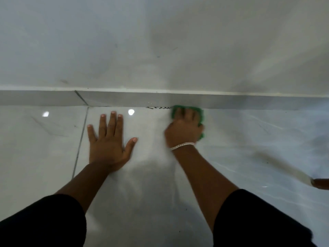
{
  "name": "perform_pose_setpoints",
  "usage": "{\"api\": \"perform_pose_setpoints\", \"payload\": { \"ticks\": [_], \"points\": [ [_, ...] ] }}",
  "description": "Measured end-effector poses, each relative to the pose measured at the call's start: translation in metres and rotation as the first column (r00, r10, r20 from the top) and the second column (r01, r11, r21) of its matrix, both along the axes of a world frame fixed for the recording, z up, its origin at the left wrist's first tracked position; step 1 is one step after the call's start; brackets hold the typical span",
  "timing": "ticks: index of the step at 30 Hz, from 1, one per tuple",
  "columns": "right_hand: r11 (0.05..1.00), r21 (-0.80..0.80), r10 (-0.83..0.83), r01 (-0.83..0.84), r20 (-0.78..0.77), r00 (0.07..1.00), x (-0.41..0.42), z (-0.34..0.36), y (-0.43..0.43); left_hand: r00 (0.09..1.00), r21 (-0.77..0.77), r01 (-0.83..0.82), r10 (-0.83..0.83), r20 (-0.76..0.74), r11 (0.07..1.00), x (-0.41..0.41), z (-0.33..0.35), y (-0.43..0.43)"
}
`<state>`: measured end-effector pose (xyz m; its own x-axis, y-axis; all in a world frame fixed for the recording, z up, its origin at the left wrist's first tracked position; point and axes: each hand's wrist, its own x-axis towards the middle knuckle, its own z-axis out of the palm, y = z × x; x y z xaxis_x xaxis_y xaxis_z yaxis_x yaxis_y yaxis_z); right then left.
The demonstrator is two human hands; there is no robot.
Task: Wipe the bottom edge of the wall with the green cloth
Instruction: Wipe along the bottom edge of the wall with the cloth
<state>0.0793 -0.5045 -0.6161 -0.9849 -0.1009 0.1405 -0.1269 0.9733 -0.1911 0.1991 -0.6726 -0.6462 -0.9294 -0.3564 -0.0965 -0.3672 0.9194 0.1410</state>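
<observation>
A grey skirting strip (124, 100) runs along the foot of the white wall (160, 50). My right hand (184, 128) presses the green cloth (199, 113) against the strip's lower edge where it meets the floor. Most of the cloth is hidden under my fingers. A dark smudge (157, 107) sits on the joint just left of the cloth. My left hand (109, 139) lies flat on the floor tile, fingers spread, holding nothing. A pale bracelet circles my right wrist.
Glossy white floor tiles (44, 139) with a grout line (81, 143) to the left of my left hand. A brown object (321, 183) pokes in at the right edge. My black sleeves fill the bottom corners.
</observation>
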Motion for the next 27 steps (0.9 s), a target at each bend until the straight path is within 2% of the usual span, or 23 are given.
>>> {"api": "perform_pose_setpoints", "payload": {
  "ticks": [2, 4, 6, 8, 10, 14, 15, 17, 19, 22, 24, 27],
  "points": [
    [0.978, -0.005, 0.21, -0.21, 0.056, 0.976, 0.017, 0.004, -0.037, 1.0, 0.007, 0.009, -0.009, 0.015, 1.0, -0.002, -0.001, -0.003],
    [0.95, -0.019, 0.313, -0.313, 0.102, 0.944, 0.019, 0.008, -0.049, 1.0, 0.01, 0.023, -0.023, 0.019, 1.0, -0.001, 0.0, -0.006],
    [0.933, 0.011, 0.358, -0.359, 0.045, 0.933, 0.01, 0.006, -0.031, 1.0, 0.005, 0.023, -0.023, 0.011, 1.0, 0.004, 0.0, -0.011],
    [0.955, 0.007, 0.297, -0.297, -0.018, 0.955, -0.002, -0.002, 0.002, 1.0, -0.003, -0.008, 0.008, 0.006, 1.0, 0.012, 0.001, -0.017],
    [0.983, 0.003, 0.184, -0.184, -0.017, 0.983, -0.012, -0.006, 0.027, 1.0, -0.005, -0.022, 0.022, 0.013, 1.0, 0.019, 0.002, -0.019],
    [0.999, 0.005, -0.052, 0.052, 0.003, 0.999, -0.002, -0.005, 0.007, 0.999, -0.016, -0.033, 0.034, 0.028, 0.999, 0.02, 0.003, -0.019],
    [0.999, 0.016, -0.029, 0.03, -0.005, 1.0, 0.005, -0.003, -0.011, 0.999, -0.021, -0.029, 0.03, 0.029, 0.999, 0.019, 0.003, -0.019],
    [0.99, 0.04, 0.139, -0.137, -0.034, 0.99, 0.021, 0.0, -0.048, 0.999, -0.023, -0.029, 0.029, 0.014, 0.999, 0.02, 0.0, -0.019],
    [0.954, 0.038, 0.296, -0.297, 0.029, 0.955, 0.032, -0.003, -0.072, 0.999, -0.017, -0.04, 0.04, -0.002, 0.999, 0.021, -0.002, -0.021],
    [0.91, 0.071, 0.407, -0.408, 0.022, 0.913, 0.017, -0.002, -0.063, 0.999, -0.016, -0.034, 0.034, 0.005, 0.999, 0.02, -0.002, -0.021],
    [0.913, 0.083, 0.401, -0.4, 0.004, 0.916, 0.003, -0.004, -0.031, 0.999, -0.005, -0.032, 0.032, 0.006, 0.999, 0.021, 0.0, -0.021],
    [0.972, 0.023, 0.235, -0.235, -0.011, 0.972, -0.013, -0.006, 0.015, 0.999, -0.003, -0.034, 0.034, 0.005, 0.999, 0.022, 0.002, -0.019]
  ]
}}
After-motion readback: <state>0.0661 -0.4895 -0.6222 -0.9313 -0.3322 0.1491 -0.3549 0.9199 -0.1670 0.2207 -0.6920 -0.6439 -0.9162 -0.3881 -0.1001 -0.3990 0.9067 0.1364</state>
